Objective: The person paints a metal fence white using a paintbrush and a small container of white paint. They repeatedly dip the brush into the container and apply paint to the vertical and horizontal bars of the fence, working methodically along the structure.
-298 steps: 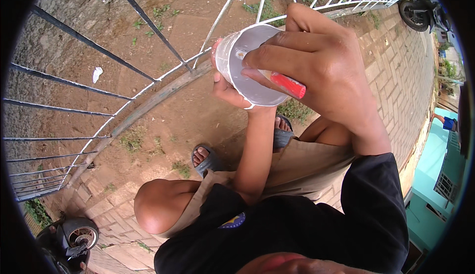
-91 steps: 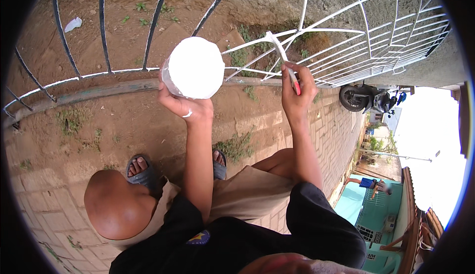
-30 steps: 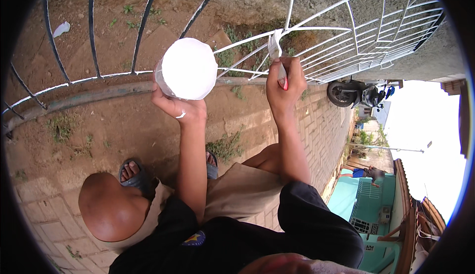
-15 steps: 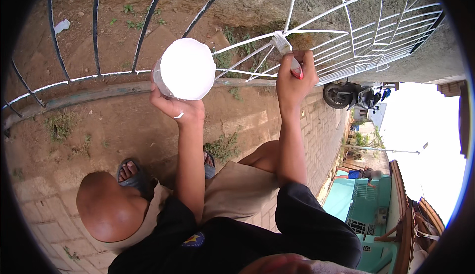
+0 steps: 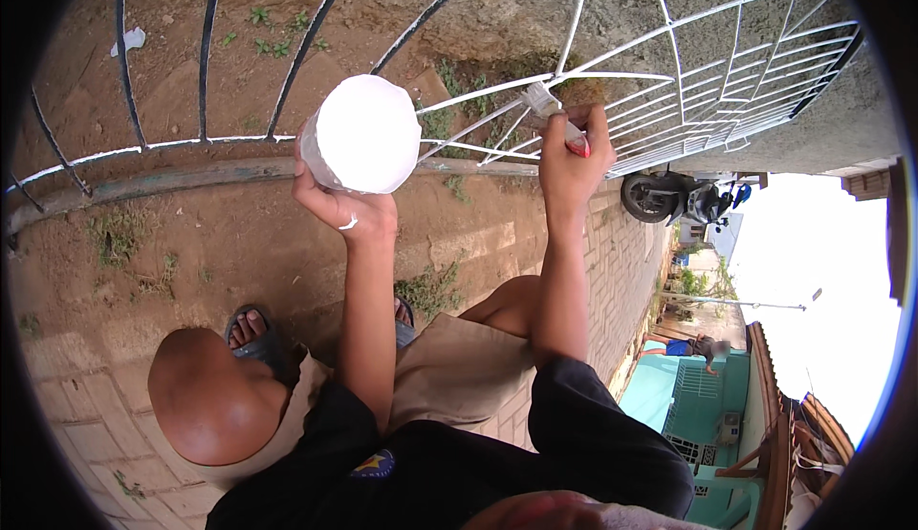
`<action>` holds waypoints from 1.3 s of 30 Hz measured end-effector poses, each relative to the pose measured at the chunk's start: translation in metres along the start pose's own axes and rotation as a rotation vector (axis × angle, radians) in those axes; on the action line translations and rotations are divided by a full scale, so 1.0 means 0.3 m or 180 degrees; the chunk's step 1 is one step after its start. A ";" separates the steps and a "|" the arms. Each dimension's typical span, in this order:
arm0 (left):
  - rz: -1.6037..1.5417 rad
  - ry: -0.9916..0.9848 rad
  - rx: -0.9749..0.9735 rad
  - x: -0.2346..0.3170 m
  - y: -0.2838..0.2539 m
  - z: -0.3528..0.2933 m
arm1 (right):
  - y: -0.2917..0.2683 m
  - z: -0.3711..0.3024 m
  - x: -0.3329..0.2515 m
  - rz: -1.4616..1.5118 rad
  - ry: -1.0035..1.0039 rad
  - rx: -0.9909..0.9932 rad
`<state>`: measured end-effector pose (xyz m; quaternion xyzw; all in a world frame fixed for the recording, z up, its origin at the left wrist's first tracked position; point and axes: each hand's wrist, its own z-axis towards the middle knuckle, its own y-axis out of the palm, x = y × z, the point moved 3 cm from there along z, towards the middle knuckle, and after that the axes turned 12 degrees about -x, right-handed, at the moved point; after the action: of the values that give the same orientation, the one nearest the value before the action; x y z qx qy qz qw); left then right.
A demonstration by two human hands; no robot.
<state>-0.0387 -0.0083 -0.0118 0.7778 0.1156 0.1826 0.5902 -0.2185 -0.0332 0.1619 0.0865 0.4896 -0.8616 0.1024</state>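
My left hand (image 5: pixel 342 209) is wrapped round a tub of white paint (image 5: pixel 367 135), whose pale open top faces me. A smear of white marks the base of that thumb. In my right hand (image 5: pixel 574 171) is a paintbrush (image 5: pixel 543 99), gripped by its red-ended handle. The brush's white-coated bristles are at the bars of a metal fence (image 5: pixel 612 63); whether they touch cannot be made out exactly. White covers the fence's bars on the right, while several upright bars (image 5: pixel 206 61) at the left are dark.
A low concrete kerb (image 5: pixel 182 174) runs under the fence, with soil and weeds around it. Paving bricks (image 5: pixel 105 391) lie beneath me. Farther off stand a parked motorcycle (image 5: pixel 677 195), a turquoise house (image 5: pixel 703 406) and another person (image 5: pixel 696 347).
The brush has shifted slightly down and its head has turned a little against the fence. The view has tilted slightly, while the tub stays in my left hand.
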 end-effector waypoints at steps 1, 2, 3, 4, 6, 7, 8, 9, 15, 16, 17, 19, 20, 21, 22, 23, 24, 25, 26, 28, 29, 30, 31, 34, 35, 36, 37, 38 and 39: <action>0.0038 0.0003 0.0006 -0.002 -0.001 -0.004 | -0.008 0.002 0.000 0.0092 -0.0126 0.0212; 0.0058 0.0005 0.0003 -0.005 0.003 -0.003 | -0.024 0.014 -0.020 0.0266 -0.0034 0.0297; 0.0022 0.0017 -0.0017 -0.004 0.002 -0.001 | -0.026 0.018 -0.023 0.0212 -0.0091 0.0366; -0.0014 0.0027 -0.0036 0.001 -0.004 0.003 | -0.022 0.021 -0.026 0.0154 -0.0147 0.0436; -0.0079 0.0046 -0.0052 0.004 0.007 0.006 | -0.018 0.024 -0.036 0.0040 -0.0372 0.0581; -0.0101 0.0054 -0.0047 0.005 0.015 0.007 | -0.022 0.029 -0.039 -0.0008 -0.0426 0.0576; -0.0069 0.0085 -0.0025 0.014 0.009 0.007 | -0.009 0.022 -0.037 -0.0011 -0.0453 0.0538; -0.0071 0.0106 0.0010 0.017 0.003 0.012 | 0.000 0.016 -0.041 -0.0015 -0.0484 0.0498; -0.0027 0.0181 0.0142 0.059 -0.021 0.040 | 0.089 -0.048 -0.095 -0.0283 -0.0671 -0.0384; -0.0047 0.0162 0.0190 0.068 -0.022 0.042 | 0.113 -0.066 -0.108 -0.0270 -0.0717 -0.0517; -0.0065 0.0160 0.0240 0.079 -0.021 0.046 | 0.139 -0.084 -0.127 -0.0243 -0.0773 -0.0652; -0.0164 0.0246 0.0241 0.063 -0.033 0.053 | 0.194 -0.168 -0.150 -0.0268 -0.0741 -0.1201; -0.0213 0.0281 0.0229 0.062 -0.035 0.056 | 0.217 -0.201 -0.156 -0.0281 -0.0716 -0.1462; -0.0247 0.0261 0.0271 0.061 -0.040 0.052 | 0.234 -0.217 -0.157 -0.0227 -0.0886 -0.1700; -0.0279 0.0234 0.0314 0.061 -0.044 0.046 | 0.248 -0.235 -0.156 -0.0174 -0.1050 -0.1936; -0.0341 0.0188 0.0350 0.061 -0.040 0.046 | 0.253 -0.245 -0.157 -0.0151 -0.1214 -0.2159; -0.0355 0.0213 0.0299 0.070 -0.042 0.049 | 0.245 -0.214 -0.126 0.0117 -0.1079 -0.2000; -0.0369 0.0237 0.0249 0.081 -0.045 0.054 | 0.223 -0.174 -0.095 0.0482 -0.0958 -0.1655; -0.0367 0.0313 0.0192 0.096 -0.052 0.066 | 0.206 -0.145 -0.063 0.0396 -0.0957 -0.1290; -0.0393 0.0361 0.0205 0.104 -0.076 0.074 | 0.175 -0.147 -0.024 0.0012 -0.0830 -0.0915; -0.0419 0.0355 0.0205 0.096 -0.080 0.074 | 0.186 -0.175 -0.022 -0.0109 -0.1127 -0.1103; -0.0419 0.0339 0.0216 0.092 -0.070 0.070 | 0.204 -0.216 -0.015 -0.0263 -0.1413 -0.1289; -0.0417 0.0327 0.0226 0.089 -0.057 0.067 | 0.227 -0.262 -0.005 -0.0413 -0.1699 -0.1479; -0.0272 0.0276 0.0197 0.070 -0.061 0.061 | 0.319 -0.358 0.040 -0.0543 -0.2169 -0.2631; -0.0183 0.0274 0.0183 0.065 -0.075 0.061 | 0.353 -0.374 0.048 -0.0456 -0.2347 -0.2990; -0.0144 0.0296 0.0165 0.062 -0.081 0.064 | 0.357 -0.355 0.059 -0.0063 -0.2465 -0.3052; -0.0107 0.0315 0.0148 0.056 -0.085 0.066 | 0.342 -0.334 0.077 -0.0096 -0.2475 -0.2868; -0.0058 0.0328 0.0130 0.057 -0.094 0.067 | 0.317 -0.306 0.079 -0.0120 -0.2471 -0.2685; 0.0027 0.0318 0.0127 0.064 -0.097 0.068 | 0.292 -0.274 0.080 -0.0154 -0.2468 -0.2482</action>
<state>-0.0116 -0.0106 -0.0418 0.7798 0.1453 0.2214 0.5673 -0.2148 -0.0083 0.0419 -0.2928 0.7008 -0.5872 0.2799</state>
